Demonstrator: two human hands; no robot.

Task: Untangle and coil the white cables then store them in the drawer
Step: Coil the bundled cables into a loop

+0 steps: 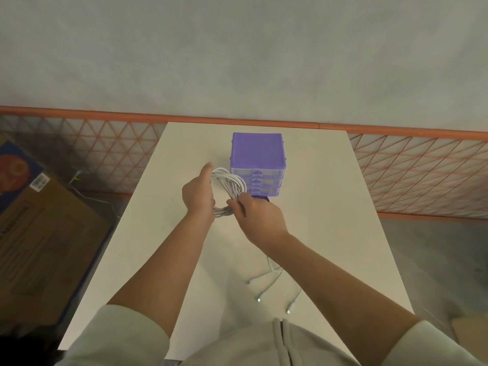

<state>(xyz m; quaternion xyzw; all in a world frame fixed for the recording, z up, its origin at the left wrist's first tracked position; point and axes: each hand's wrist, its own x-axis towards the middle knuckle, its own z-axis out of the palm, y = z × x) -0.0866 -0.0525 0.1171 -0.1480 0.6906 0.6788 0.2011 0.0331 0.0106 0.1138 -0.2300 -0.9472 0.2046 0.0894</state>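
A coil of white cables (229, 182) hangs between both hands above the white table (330, 207), just in front of the purple drawer unit (257, 154). My left hand (198, 192) holds the coil's left side, with one finger pointing up. Gripping the lower right of the coil, my right hand (257, 215) has its fingers curled round the strands. Loose cable ends with connectors (274, 283) trail on the table under my right forearm. The unit's three clear drawers (257, 182) look closed.
A cardboard box (39, 220) stands on the floor to the left of the table, with a thin white cord (89, 196) lying beside it. An orange lattice fence (422, 175) runs behind the table.
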